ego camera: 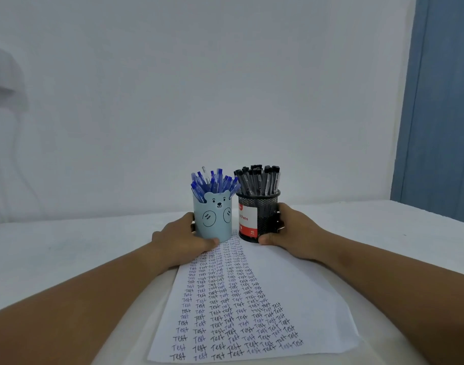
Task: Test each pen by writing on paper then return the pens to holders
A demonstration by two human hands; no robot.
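Left hand (179,239) fingers curled around the blue bear holder (212,218), thumb at its base; right hand (287,229) fingers clamped on the black mesh holder (258,217). Both holders stood side by side, full of pens, at the paper's (291,291) far edge, mid-counter (67,246).

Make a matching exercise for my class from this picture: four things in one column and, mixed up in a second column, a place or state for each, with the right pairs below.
Things
1. blue pens
2. black pens
3. sheet of paper
4. left hand

Places or states
A. stand in the black mesh holder
B. lies flat on the table, covered in rows of the word "Test"
C. grips the light blue bear holder
D. stand in the light blue bear holder

Pairs: 1-D, 2-A, 3-B, 4-C
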